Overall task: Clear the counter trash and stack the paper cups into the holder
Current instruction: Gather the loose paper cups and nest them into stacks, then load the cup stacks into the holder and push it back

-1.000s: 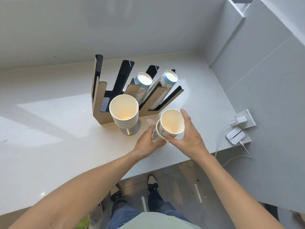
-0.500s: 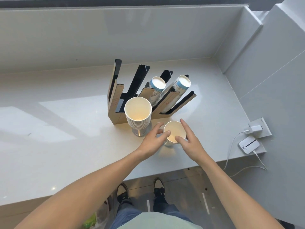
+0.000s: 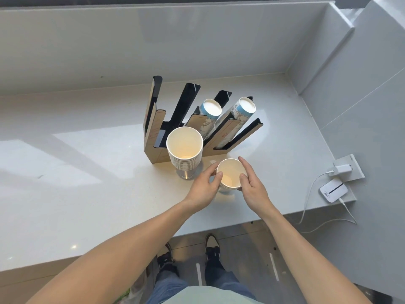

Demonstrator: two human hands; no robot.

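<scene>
A short stack of white paper cups [image 3: 230, 172] stands upright on the pale counter [image 3: 87, 194], mouth up. My left hand [image 3: 202, 188] grips its left side and my right hand [image 3: 252, 187] its right side. Just to the left, a taller stack of white cups [image 3: 185, 143] sits on a metal base [image 3: 186, 173]. Behind them stands the wood-and-black cup holder [image 3: 157, 132], with two sleeves of blue-and-white cups [image 3: 211, 109] lying tilted in its right slots. Its left slots are empty.
A white charger and socket plate [image 3: 341, 168] and a small white device [image 3: 333, 190] with cables lie at the counter's right end. Grey walls close off the back and right. The counter's front edge runs just below my forearms; my shoes and the floor show beneath.
One second ago I held the small cup stack tilted above the counter. It has come down and now stands upright on the counter with both hands still around it.
</scene>
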